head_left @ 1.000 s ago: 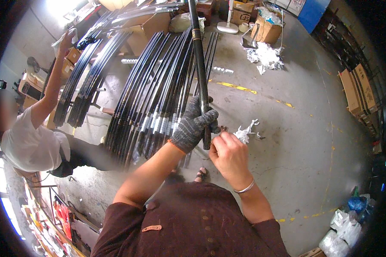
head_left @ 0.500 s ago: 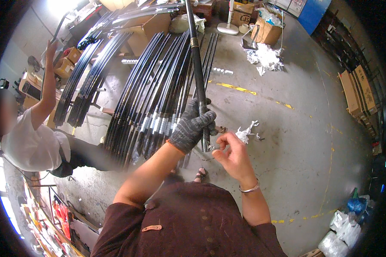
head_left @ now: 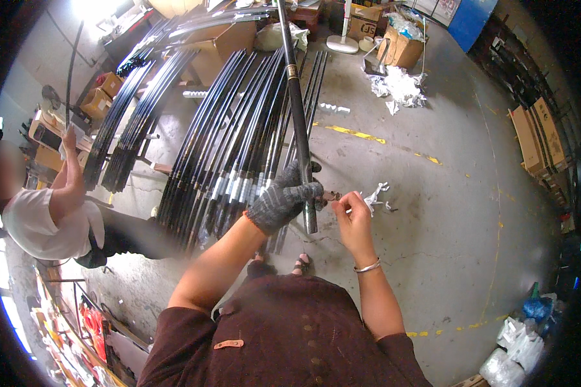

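My left hand [head_left: 279, 205], in a dark grey knitted glove with an orange cuff, is wrapped round a long black pole [head_left: 296, 106] close to its lower end. The pole stands steeply, tilted a little, and runs out past the top of the view; a gold band rings it partway up. My bare right hand [head_left: 355, 222], a bracelet on its wrist, is just right of the pole's end and apart from it. Its thumb and fingers are pinched together; what they hold, if anything, is too small to make out.
Rows of similar black poles [head_left: 203, 129] lie on racks ahead and left. At the left, a person [head_left: 48, 216] holds another pole with a white cloth. White scraps [head_left: 376, 197] lie on the floor right of my hand, with a bigger heap [head_left: 400, 87] near a cardboard box [head_left: 401, 50].
My right hand has drawn away from the pole's end, its fingers closing into a pinch. The pole and my left hand sit slightly lower. The other person's raised arm has come down along their pole.
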`<state>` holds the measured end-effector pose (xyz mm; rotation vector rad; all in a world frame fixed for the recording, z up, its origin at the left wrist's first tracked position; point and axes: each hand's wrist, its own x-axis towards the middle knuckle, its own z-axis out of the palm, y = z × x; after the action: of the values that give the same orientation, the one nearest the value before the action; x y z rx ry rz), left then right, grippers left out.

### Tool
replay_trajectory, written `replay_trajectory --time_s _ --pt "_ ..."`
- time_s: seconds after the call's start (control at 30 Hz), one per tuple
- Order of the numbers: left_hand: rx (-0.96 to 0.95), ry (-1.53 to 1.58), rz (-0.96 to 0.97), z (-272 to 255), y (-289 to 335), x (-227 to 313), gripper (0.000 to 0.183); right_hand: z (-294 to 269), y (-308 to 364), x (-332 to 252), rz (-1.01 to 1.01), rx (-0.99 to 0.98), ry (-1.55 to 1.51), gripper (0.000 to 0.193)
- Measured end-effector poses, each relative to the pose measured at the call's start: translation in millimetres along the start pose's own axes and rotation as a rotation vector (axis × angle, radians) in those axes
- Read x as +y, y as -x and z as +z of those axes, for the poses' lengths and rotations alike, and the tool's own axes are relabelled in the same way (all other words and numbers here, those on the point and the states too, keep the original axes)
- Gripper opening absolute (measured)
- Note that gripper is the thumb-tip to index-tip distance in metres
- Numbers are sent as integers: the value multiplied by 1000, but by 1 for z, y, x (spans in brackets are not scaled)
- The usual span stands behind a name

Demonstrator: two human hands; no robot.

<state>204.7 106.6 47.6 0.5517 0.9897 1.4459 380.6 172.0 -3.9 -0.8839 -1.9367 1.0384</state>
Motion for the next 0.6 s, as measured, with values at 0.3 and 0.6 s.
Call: replay_trajectory --time_s 0.3,0.6 --pt "-172 16 -107 -16 14 3 59 15 -11 25 6 77 377 20" --pt "-272 89 -29 -35 26 3 55 13 -28 56 -47 55 617 18"
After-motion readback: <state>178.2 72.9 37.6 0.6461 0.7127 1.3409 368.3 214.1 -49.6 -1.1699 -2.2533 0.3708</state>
